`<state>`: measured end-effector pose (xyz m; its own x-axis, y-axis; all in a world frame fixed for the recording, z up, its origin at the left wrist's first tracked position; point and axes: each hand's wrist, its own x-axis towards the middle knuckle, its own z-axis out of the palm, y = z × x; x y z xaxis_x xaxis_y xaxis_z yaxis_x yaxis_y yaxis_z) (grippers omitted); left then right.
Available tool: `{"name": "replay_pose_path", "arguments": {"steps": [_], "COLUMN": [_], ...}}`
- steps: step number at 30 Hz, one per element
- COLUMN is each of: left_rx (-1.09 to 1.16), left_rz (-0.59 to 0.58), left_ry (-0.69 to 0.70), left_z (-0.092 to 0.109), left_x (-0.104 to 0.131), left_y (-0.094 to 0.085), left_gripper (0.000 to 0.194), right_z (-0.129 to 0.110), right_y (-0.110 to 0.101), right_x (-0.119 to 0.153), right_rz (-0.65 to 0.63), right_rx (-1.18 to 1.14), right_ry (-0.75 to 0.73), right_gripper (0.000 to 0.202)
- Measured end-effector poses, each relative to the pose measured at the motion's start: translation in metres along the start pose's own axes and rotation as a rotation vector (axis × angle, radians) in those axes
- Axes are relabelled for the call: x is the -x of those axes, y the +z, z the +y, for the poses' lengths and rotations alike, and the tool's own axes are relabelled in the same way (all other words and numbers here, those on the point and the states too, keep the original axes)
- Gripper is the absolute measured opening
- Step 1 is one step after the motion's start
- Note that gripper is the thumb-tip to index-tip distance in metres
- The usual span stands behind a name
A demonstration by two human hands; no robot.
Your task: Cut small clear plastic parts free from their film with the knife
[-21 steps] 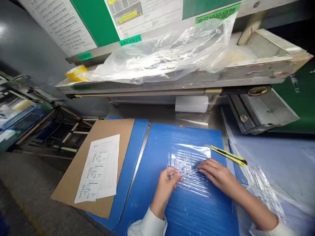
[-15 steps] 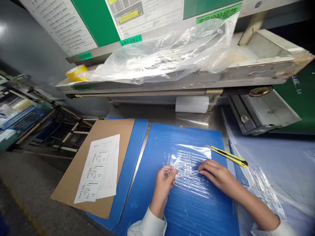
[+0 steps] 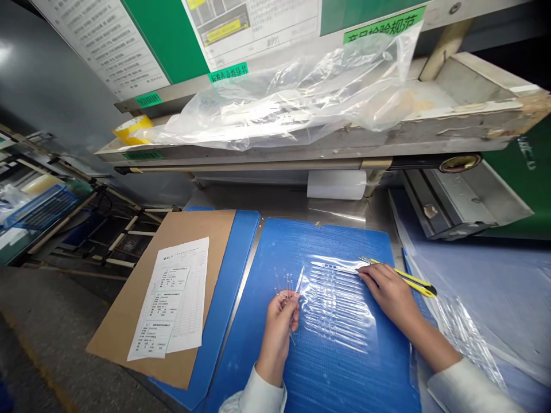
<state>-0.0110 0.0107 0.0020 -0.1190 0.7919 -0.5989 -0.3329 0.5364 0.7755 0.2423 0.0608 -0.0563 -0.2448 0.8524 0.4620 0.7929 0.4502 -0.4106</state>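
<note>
My left hand (image 3: pixel 280 327) is closed around several thin clear plastic pieces (image 3: pixel 289 282), whose ends stick up past the fingers. To its right, a row of slim clear plastic strips (image 3: pixel 338 312) lies on a transparent film on the blue board (image 3: pixel 336 381). At the row's far edge, my right hand (image 3: pixel 390 292) pinches the right end of one clear strip (image 3: pixel 333 268). A yellow and black utility knife (image 3: pixel 419 284) lies just beyond that hand, partly hidden by its fingers.
On the left, printed papers (image 3: pixel 172 298) rest on brown cardboard (image 3: pixel 116 324) over another blue sheet. A shelf (image 3: pixel 275 155) holding a clear plastic bag (image 3: pixel 267 109) crosses above. Transparent film packs (image 3: pixel 465 332) lie at the right. A white roll (image 3: pixel 336 183) stands under the shelf.
My right hand has moved away and right, from the middle of the strips to the far edge beside the knife. My left hand has drawn slightly left and nearer, clear pieces still in it.
</note>
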Motion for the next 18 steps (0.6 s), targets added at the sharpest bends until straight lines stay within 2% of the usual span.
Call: {"name": "replay_pose_path", "arguments": {"steps": [5,11,15,18], "left_rx": [-0.048,-0.129,-0.189,-0.217], "left_rz": [-0.035,-0.131,-0.227,-0.289], "left_ry": [0.006,-0.001,-0.008,-0.013], "left_z": [0.0,-0.001,-0.001,0.0], "left_x": [0.0,0.003,0.005,0.007], "left_y": [-0.001,0.002,0.006,0.009], "left_gripper": [0.047,0.043,0.037,0.034], "right_z": [0.001,0.001,-0.016,-0.035], "right_y": [0.001,-0.001,-0.012,-0.021], "right_x": [0.0,-0.001,-0.005,-0.009], "right_rz": [-0.002,-0.021,-0.054,-0.133], "right_rx": [0.0,-0.021,-0.087,-0.192], "right_ry": [-0.014,0.004,-0.008,-0.072], "right_gripper": [0.017,0.02,0.02,0.022]}}
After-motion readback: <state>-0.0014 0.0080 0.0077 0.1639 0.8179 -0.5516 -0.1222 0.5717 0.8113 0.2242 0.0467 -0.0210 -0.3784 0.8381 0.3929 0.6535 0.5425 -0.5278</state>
